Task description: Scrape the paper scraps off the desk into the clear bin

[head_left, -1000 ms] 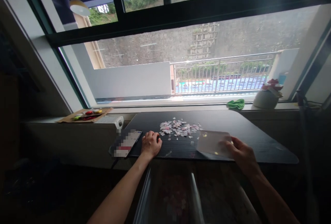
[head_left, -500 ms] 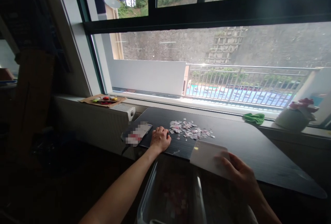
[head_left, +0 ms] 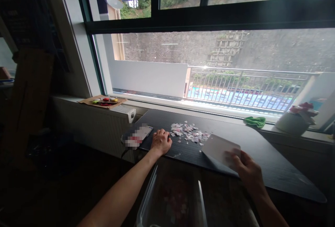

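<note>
My right hand (head_left: 247, 166) grips the right end of a pale, translucent flat plastic sheet (head_left: 219, 147), tilted above the front part of the dark table (head_left: 235, 132). To the left of the sheet lies a loose pile of small whitish and pinkish pieces (head_left: 190, 131), too small to make out exactly. My left hand (head_left: 161, 142) rests on the tabletop just left of the pile, its fingers curled in; whatever may be under them is hidden. Below the table edge stands a clear plastic bin (head_left: 148, 192) with similar small pieces inside, dim in the shadow.
A phone (head_left: 137, 137), partly blurred, lies left of my left hand. On the sill sit a green cloth (head_left: 254, 122), a pale rounded pot-like object (head_left: 294, 122) and brown paper (head_left: 86, 101) with colourful items. A radiator (head_left: 104, 124) stands under the window.
My right hand has moved the plastic sheet to the right and up, away from the table's front edge and nearer the right end of the pile. My left hand stays in place.
</note>
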`<state>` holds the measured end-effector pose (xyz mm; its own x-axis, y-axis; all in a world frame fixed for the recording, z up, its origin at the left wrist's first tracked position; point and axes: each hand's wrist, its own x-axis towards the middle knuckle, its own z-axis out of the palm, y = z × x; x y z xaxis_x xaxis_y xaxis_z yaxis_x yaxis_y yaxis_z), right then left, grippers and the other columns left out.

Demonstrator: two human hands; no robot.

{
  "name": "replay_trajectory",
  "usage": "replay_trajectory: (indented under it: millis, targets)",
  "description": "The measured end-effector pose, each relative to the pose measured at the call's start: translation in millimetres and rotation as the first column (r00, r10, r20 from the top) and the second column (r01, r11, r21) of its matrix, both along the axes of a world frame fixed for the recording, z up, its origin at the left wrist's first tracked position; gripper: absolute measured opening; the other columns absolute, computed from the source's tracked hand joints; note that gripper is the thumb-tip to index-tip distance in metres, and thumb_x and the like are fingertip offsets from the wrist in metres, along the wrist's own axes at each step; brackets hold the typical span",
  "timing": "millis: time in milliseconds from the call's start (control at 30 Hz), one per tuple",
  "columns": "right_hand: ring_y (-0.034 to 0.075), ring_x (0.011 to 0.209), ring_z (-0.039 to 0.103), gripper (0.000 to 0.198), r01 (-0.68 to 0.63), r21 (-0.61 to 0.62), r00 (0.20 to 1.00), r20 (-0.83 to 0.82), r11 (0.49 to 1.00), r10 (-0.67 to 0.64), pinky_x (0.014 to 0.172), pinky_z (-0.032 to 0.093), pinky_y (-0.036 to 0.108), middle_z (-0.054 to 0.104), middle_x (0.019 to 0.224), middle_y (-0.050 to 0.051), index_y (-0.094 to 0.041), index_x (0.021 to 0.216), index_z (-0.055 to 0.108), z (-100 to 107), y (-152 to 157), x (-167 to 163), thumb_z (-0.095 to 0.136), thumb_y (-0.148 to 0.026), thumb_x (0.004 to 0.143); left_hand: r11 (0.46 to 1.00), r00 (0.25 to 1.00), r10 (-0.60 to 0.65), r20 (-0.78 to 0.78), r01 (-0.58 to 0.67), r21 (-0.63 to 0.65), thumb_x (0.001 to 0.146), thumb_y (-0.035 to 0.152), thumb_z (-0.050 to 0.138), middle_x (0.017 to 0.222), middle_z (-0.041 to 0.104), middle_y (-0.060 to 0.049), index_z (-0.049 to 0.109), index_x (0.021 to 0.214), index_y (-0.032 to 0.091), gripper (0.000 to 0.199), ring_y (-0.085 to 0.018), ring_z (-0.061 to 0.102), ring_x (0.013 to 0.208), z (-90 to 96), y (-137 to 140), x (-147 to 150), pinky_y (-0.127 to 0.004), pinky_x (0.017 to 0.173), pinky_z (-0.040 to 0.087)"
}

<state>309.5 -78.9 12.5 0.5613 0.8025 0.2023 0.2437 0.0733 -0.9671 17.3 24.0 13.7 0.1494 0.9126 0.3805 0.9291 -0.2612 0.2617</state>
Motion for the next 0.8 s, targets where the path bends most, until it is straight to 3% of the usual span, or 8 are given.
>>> replay_trajectory:
  millis: [100,167,367,433,600,800]
  targets:
    - [0.026,0.082,0.072,0.045,-0.156,-0.041,0.985,-0.085,0.987,0.152,0.059,0.061,0.031,0.075,0.096,0.007,-0.018,0.102,0.065,-1.5,-3.7,-6.9,0.068,-0.045,0.066,1.000,1.000,0.001,-0.003,-0.001,0.006,0.084,0.029,0.048,0.105,0.060,-0.008,0.063,0.097,0.020,0.023,-0.023,0.051,0.103,-0.5,0.4,-0.3,-0.037,0.090,0.038]
    - [0.026,0.082,0.072,0.044,-0.184,-0.055,0.979,-0.097,0.981,0.178,0.060,0.060,0.031,0.075,0.097,0.007,-0.019,0.102,0.065,-0.2,-6.6,-7.5,0.068,-0.044,0.067,1.000,1.000,0.001,-0.005,-0.001,0.010,0.084,0.029,0.047,0.104,0.060,-0.009,0.064,0.097,0.020,0.024,-0.023,0.051,0.102,-0.6,0.3,-0.5,-0.037,0.090,0.038]
    - [0.026,0.078,0.072,0.037,0.005,-0.056,1.000,0.014,0.998,-0.004,0.058,0.059,0.029,0.076,0.086,0.005,-0.019,0.099,0.067,4.1,-15.0,-4.1,0.065,-0.041,0.069,1.000,1.000,0.005,-0.011,-0.005,0.000,0.084,0.029,0.048,0.105,0.060,-0.008,0.064,0.098,0.020,0.023,-0.023,0.051,0.102,0.5,-0.5,0.1,-0.037,0.089,0.038]
    - [0.026,0.077,0.072,0.038,0.011,-0.062,0.999,0.031,0.998,-0.009,0.057,0.059,0.029,0.076,0.086,0.005,-0.020,0.100,0.068,4.5,-17.0,-8.8,0.064,-0.042,0.069,1.000,1.000,0.008,-0.014,-0.008,-0.004,0.084,0.029,0.048,0.105,0.060,-0.008,0.064,0.098,0.020,0.023,-0.023,0.051,0.103,0.6,-0.6,0.2,-0.037,0.090,0.038]
    - [0.026,0.076,0.071,0.042,-0.113,-0.091,0.994,-0.014,0.989,0.112,0.056,0.058,0.030,0.076,0.088,0.006,-0.019,0.099,0.069,6.9,-19.8,-20.2,0.067,-0.045,0.066,1.000,1.000,0.001,-0.008,-0.001,0.006,0.084,0.029,0.048,0.104,0.059,-0.009,0.064,0.098,0.020,0.023,-0.023,0.051,0.102,0.3,-0.4,0.0,-0.037,0.090,0.038]
    - [0.026,0.074,0.070,0.044,0.027,-0.084,0.999,-0.026,0.996,-0.029,0.054,0.056,0.030,0.075,0.082,0.005,-0.019,0.099,0.068,6.0,-25.7,-8.9,0.067,-0.046,0.065,1.000,1.000,-0.001,-0.009,0.001,0.005,0.084,0.030,0.047,0.104,0.059,-0.009,0.064,0.098,0.020,0.024,-0.023,0.051,0.102,0.3,-0.3,0.0,-0.037,0.090,0.038]
